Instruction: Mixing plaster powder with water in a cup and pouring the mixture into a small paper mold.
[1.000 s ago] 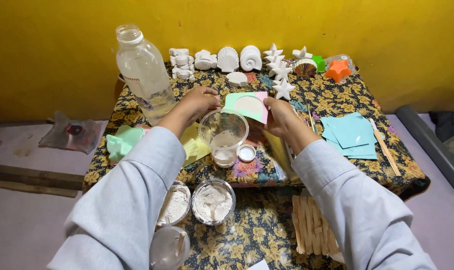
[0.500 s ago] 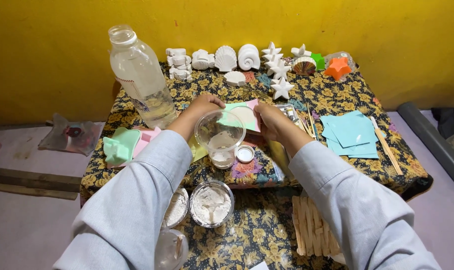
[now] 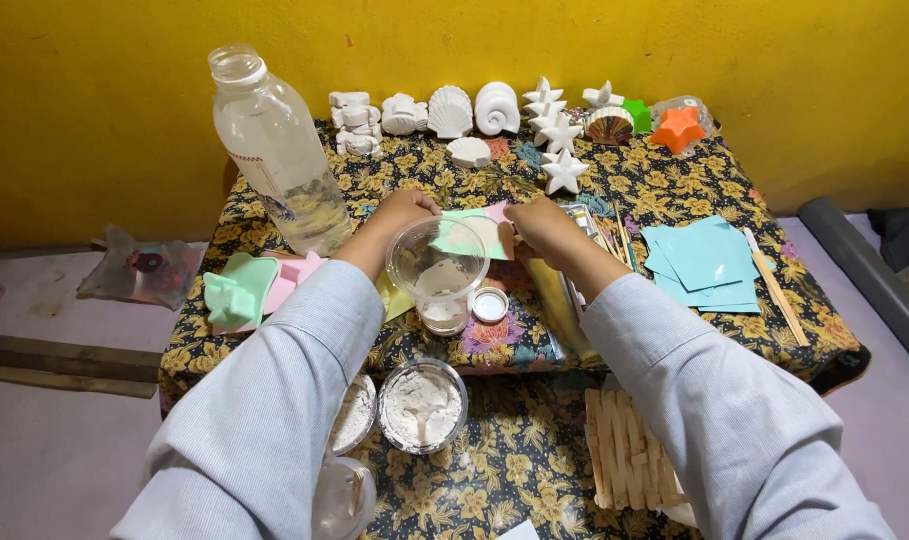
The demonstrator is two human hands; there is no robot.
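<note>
At a low bench (image 3: 774, 330) draped in a floral cloth, we hold a light green mould (image 3: 471, 232) between both hands, just behind a clear plastic cup (image 3: 437, 272) that carries a little white mix at its bottom. Our left hand (image 3: 402, 213) pinches the mould's left edge and our right hand (image 3: 540, 226) its right edge, each grip closed on it with fingers curled tight, the mould lifted a touch above the cloth. Judging by what lies about, the work sits midway: a row of finished white casts (image 3: 454, 112), shells and stars among them, lines the back by the yellow wall, while two bowls of white powder (image 3: 421, 405) wait nearer us and a clear bottle (image 3: 279, 155), its cap (image 3: 489, 304) off beside the cup, stands part full. The mould in our hands looks unfilled, though we cannot see its hollow clearly.
</note>
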